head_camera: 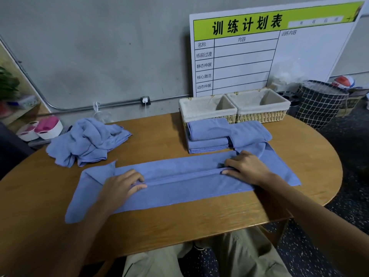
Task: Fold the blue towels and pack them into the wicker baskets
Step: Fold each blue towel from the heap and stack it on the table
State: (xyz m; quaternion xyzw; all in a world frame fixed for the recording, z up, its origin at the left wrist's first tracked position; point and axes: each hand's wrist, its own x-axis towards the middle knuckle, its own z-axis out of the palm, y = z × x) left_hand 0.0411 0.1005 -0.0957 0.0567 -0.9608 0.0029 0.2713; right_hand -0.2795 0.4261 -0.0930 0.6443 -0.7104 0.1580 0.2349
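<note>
A long blue towel [179, 188] lies spread across the wooden table [179, 226], folded lengthwise with a crease along its middle. My left hand [121, 186] pinches the folded edge near the towel's left part. My right hand [247, 166] pinches the same edge toward the right. Behind the towel sits a stack of folded blue towels [209, 136] with another folded towel [251, 132] beside it. Two lined wicker baskets, the left basket [207, 112] and the right basket [261, 108], stand behind the stacks. A heap of unfolded blue towels [87, 140] lies at the back left.
A white planning board [259, 52] leans on the wall behind the baskets. A dark mesh bin [321, 104] stands on the floor to the right. White tubs with pink items [44, 128] sit left of the table. The table's curved edge runs on the right.
</note>
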